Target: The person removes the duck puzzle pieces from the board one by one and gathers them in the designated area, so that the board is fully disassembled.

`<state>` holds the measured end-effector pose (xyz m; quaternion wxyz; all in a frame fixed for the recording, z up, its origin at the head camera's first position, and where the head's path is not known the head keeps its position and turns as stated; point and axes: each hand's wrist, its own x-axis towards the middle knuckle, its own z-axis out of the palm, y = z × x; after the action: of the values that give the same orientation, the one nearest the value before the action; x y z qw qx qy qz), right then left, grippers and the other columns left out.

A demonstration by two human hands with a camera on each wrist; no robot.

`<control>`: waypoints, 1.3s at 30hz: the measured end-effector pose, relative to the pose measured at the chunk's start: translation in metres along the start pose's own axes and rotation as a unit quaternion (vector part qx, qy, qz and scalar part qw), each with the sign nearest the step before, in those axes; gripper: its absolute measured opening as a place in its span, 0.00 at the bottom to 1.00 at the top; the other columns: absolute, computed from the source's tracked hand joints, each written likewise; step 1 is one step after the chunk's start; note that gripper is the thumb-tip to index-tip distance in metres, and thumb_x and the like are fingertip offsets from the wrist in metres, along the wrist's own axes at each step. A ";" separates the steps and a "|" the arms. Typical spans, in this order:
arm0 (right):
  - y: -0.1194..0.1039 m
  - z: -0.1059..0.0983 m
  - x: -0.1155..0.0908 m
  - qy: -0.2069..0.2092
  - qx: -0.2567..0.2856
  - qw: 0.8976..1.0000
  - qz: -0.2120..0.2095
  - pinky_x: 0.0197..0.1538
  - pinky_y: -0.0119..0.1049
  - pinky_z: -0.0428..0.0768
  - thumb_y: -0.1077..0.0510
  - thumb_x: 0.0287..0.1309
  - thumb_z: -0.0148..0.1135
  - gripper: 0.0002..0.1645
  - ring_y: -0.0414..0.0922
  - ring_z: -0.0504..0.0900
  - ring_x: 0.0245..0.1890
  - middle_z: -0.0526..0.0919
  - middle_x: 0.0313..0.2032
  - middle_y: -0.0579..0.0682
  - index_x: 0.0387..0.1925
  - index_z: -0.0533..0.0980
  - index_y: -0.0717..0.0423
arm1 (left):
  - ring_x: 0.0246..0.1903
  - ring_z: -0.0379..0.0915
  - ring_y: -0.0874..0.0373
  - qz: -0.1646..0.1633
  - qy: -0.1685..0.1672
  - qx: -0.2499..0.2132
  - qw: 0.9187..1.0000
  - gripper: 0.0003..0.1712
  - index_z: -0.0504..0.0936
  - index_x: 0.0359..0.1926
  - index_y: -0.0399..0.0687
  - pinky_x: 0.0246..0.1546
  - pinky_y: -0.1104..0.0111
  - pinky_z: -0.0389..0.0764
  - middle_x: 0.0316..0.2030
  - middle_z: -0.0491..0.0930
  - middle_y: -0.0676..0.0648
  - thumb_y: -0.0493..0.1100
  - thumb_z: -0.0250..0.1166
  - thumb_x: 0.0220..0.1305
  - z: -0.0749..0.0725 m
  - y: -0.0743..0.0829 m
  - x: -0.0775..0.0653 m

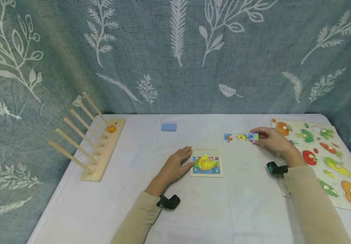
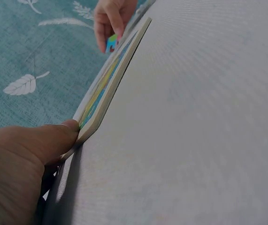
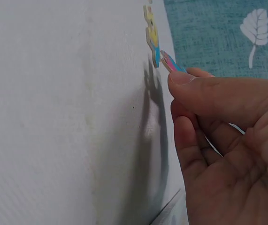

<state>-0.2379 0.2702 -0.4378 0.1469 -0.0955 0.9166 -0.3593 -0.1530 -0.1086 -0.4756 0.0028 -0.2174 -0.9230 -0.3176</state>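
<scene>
A small wooden puzzle board [image 1: 206, 175] lies flat on the table, its inset picture showing a yellow duck over blue. My left hand [image 1: 175, 164] rests against the board's left side, the thumb touching its edge and the fingers extended; the left wrist view shows the thumb [image 2: 61, 138] at the board's corner. Off to the right, my right hand [image 1: 271, 139] pinches a blue and green puzzle piece [image 1: 253, 136] between thumb and fingers. Just left of it lies a yellow piece [image 1: 241, 137], and further left a blue and brown piece [image 1: 228, 137].
A blue block [image 1: 168, 127] lies near the table's back edge. At the left stands a wooden peg rack [image 1: 111, 145] with an orange bead [image 1: 111, 128] on it. A vegetable puzzle board [image 1: 318, 144] lies under the right forearm. A leaf-patterned curtain [image 1: 151, 51] hangs behind.
</scene>
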 end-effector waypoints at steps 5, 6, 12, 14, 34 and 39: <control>-0.001 -0.002 0.002 -0.021 -0.006 1.000 -0.012 0.63 0.57 0.71 0.63 0.62 0.58 0.25 0.62 0.66 0.62 0.66 0.64 0.67 0.60 0.71 0.63 | 0.67 0.60 0.49 0.003 0.003 0.000 1.000 0.32 0.70 0.63 0.36 0.70 0.58 0.61 0.66 0.66 0.43 0.48 0.64 0.63 0.000 0.000 0.000; -0.002 -0.003 0.002 -0.023 -0.009 1.000 -0.017 0.63 0.58 0.70 0.63 0.62 0.58 0.24 0.63 0.66 0.62 0.66 0.63 0.68 0.60 0.71 0.64 | 0.67 0.60 0.49 0.004 0.003 -0.001 1.000 0.32 0.70 0.63 0.36 0.70 0.58 0.61 0.66 0.66 0.43 0.48 0.64 0.63 0.000 -0.001 0.000; -0.004 -0.006 0.003 -0.031 -0.027 0.999 -0.027 0.62 0.60 0.69 0.63 0.61 0.59 0.24 0.64 0.66 0.61 0.67 0.61 0.69 0.59 0.71 0.66 | 0.67 0.60 0.50 0.004 0.002 0.001 1.000 0.32 0.70 0.63 0.36 0.71 0.59 0.61 0.66 0.67 0.43 0.48 0.64 0.63 0.001 -0.001 0.000; -0.004 -0.007 0.003 -0.032 -0.030 0.999 -0.027 0.61 0.60 0.70 0.63 0.61 0.59 0.24 0.64 0.67 0.60 0.67 0.61 0.69 0.59 0.71 0.66 | 0.67 0.61 0.50 0.003 0.003 0.000 1.000 0.32 0.70 0.63 0.36 0.71 0.59 0.61 0.66 0.67 0.43 0.48 0.64 0.63 0.000 0.000 0.000; -0.007 -0.007 -0.003 -0.025 -0.039 0.999 -0.017 0.67 0.62 0.61 0.62 0.60 0.60 0.32 0.65 0.60 0.66 0.65 0.64 0.67 0.65 0.64 0.66 | 0.67 0.61 0.49 0.008 0.003 -0.001 1.000 0.32 0.70 0.63 0.36 0.70 0.59 0.62 0.66 0.67 0.42 0.48 0.64 0.63 -0.001 0.000 0.000; -0.013 -0.001 -0.009 -0.007 -0.024 0.999 -0.039 0.67 0.61 0.61 0.62 0.60 0.60 0.32 0.64 0.61 0.66 0.66 0.64 0.68 0.64 0.64 0.67 | 0.67 0.61 0.50 0.011 0.008 -0.002 1.000 0.32 0.70 0.63 0.36 0.70 0.59 0.62 0.65 0.67 0.42 0.47 0.65 0.62 -0.001 0.000 0.000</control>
<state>-0.2294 0.2638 -0.4261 0.1370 -0.1377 0.9193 -0.3423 -0.1531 -0.1093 -0.4754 0.0135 -0.2254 -0.9199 -0.3207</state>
